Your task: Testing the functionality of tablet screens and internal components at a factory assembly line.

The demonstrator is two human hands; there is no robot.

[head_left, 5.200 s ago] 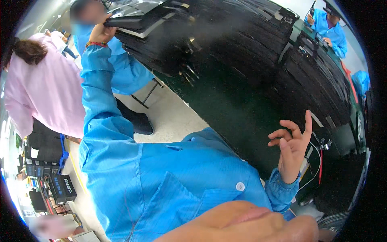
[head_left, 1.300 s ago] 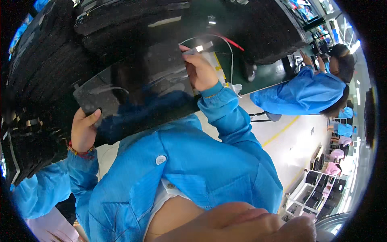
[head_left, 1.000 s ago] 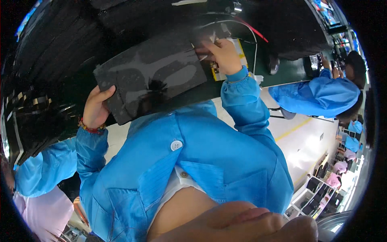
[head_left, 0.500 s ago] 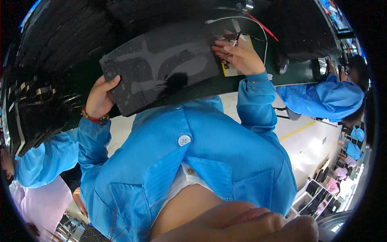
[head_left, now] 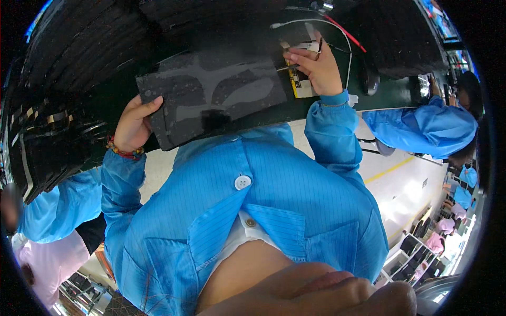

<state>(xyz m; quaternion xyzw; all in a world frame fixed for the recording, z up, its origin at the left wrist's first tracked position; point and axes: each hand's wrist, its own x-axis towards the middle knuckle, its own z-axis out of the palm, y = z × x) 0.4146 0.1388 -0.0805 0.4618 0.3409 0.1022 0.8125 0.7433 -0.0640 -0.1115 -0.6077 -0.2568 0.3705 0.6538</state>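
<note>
A dark glossy rectangular panel lies flat in front of my chest, over the edge of the green table. My left hand, with a red bead bracelet at the wrist, grips the panel's left edge. My right hand is at the panel's right edge, its fingers pinched on a thin wire beside a small yellow board. A white cable and a red cable run off behind that hand.
Stacks of black trays stand at the left and along the back of the table. A dark rounded object lies right of my right hand. A person in a blue coat works at the right, another at the lower left.
The panel has come down and closer to my chest, now lying flatter. My right hand has shifted from the panel's corner to the wire by the yellow board.
</note>
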